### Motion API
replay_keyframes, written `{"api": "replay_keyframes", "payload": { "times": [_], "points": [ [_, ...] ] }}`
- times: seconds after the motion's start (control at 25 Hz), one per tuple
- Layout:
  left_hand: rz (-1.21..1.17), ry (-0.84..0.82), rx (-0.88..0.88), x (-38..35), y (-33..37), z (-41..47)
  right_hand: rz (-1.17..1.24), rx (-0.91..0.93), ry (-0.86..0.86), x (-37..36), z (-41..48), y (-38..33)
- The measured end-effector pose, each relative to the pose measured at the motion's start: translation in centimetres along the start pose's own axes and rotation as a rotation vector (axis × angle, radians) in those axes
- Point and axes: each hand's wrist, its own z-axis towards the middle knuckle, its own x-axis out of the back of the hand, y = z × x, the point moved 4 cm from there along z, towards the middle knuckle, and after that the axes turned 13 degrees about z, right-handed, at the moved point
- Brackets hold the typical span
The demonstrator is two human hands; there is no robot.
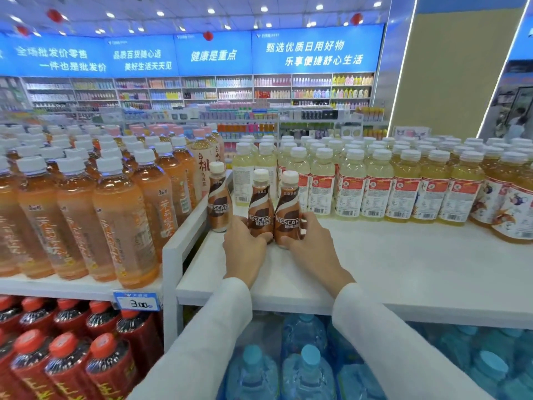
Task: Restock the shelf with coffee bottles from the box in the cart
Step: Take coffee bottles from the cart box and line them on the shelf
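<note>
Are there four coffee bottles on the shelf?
No, three: left bottle, middle bottle in the left hand, right bottle in the right hand.

I see a shop lit by small round ceiling lights [264, 8] set in a pale ceiling, with red lanterns [54, 15] hanging from it. Along the back wall runs a band of blue signs [213, 54] with white Chinese writing, and under it wall shelves [202, 90] packed with small colourful goods. To my right stands a wide beige pillar [455, 70] edged by a bright light strip [403, 67]. Close to me is a white shelf [403, 255]; lower aisle racks [248, 125] stand between it and the back wall
</note>
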Motion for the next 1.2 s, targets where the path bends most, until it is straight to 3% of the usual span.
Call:
{"api": "replay_keyframes", "payload": {
  "times": [0.72,1.2],
  "points": [
    [-0.046,0.194,0.198,-0.6,-0.1,2.8,0.034,0.038,-0.006,-4.8,5.2,1.5],
    [-0.031,0.230,0.185,-1.2,-0.5,3.3,0.063,0.054,0.017,-5.0,4.9,1.5]
  ]
}}
